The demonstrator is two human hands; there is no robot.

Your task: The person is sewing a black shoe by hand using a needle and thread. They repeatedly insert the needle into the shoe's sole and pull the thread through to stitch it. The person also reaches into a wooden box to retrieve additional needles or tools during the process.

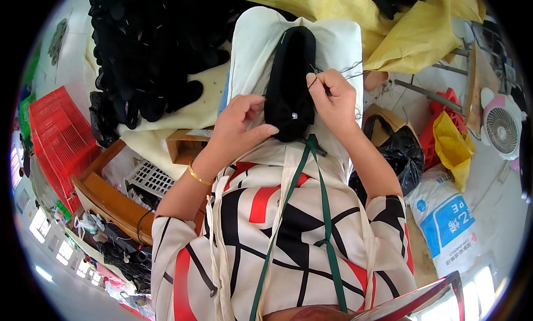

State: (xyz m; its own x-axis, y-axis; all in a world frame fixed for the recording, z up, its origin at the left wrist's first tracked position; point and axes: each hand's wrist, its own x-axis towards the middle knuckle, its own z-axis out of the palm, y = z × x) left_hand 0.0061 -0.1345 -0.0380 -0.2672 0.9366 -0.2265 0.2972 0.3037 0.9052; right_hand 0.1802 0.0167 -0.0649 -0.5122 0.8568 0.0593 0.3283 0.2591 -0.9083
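Note:
A black cloth shoe [294, 129] lies on the white cloth [250, 38] over my lap, its toe toward me and a small shiny piece on its upper. My left hand [241, 124] is beside the shoe's left side, thumb and fingers apart, with nothing seen in it; the thumb tip is close to the toe. Over the right edge of the shoe, my right hand [336, 102] pinches a dark thread [313, 82] between thumb and forefinger. Whether a needle is in that pinch is too small to tell. Loose dark threads trail across the cloth beyond this hand.
Black shoes [150, 60] are heaped at the far left. Yellow sheeting [411, 43] spreads at the far right. A red crate [61, 138] and wooden drawer [100, 182] stand left; a black plastic bag [402, 154], white sack [444, 221] and fan [501, 124] are right.

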